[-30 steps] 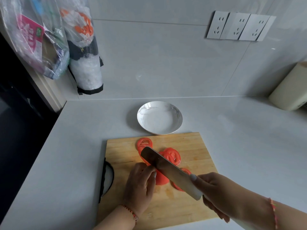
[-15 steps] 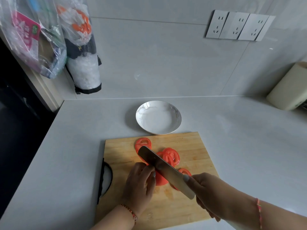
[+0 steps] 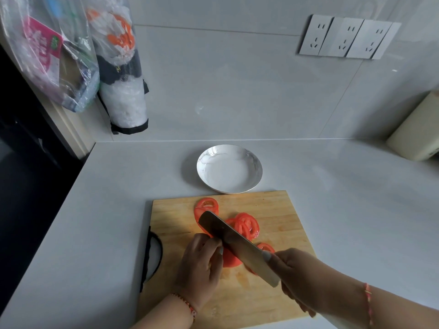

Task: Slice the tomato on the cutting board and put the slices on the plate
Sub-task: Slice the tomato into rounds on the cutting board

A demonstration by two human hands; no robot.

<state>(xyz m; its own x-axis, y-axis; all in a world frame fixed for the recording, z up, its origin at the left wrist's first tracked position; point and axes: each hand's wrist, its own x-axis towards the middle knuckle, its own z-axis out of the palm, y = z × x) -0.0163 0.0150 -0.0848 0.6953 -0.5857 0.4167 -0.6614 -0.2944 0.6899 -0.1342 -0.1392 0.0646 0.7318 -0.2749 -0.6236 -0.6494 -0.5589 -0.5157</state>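
Observation:
A wooden cutting board [image 3: 280, 210] lies on the grey counter. On it are several red tomato slices [image 3: 247, 225], with one slice [image 3: 206, 205] lying near the far edge. The uncut tomato piece [image 3: 230, 258] sits under my left hand [image 3: 200, 267], whose fingertips press on it. My right hand [image 3: 306, 279] grips a wide cleaver [image 3: 234, 242]. Its blade rests against the tomato piece beside my left fingertips. A white marbled plate [image 3: 206, 167] stands just beyond the board with nothing on it.
A black board handle [image 3: 152, 255] sticks out at the left. Plastic bags [image 3: 71, 55] hang at the back left beside a dark doorway. A cream container [image 3: 413, 136] stands at the far right. Wall sockets [image 3: 344, 39] are above the counter.
The cleaver and my right hand have shifted slightly left and towards me along the tomato piece. My left hand stays on the tomato.

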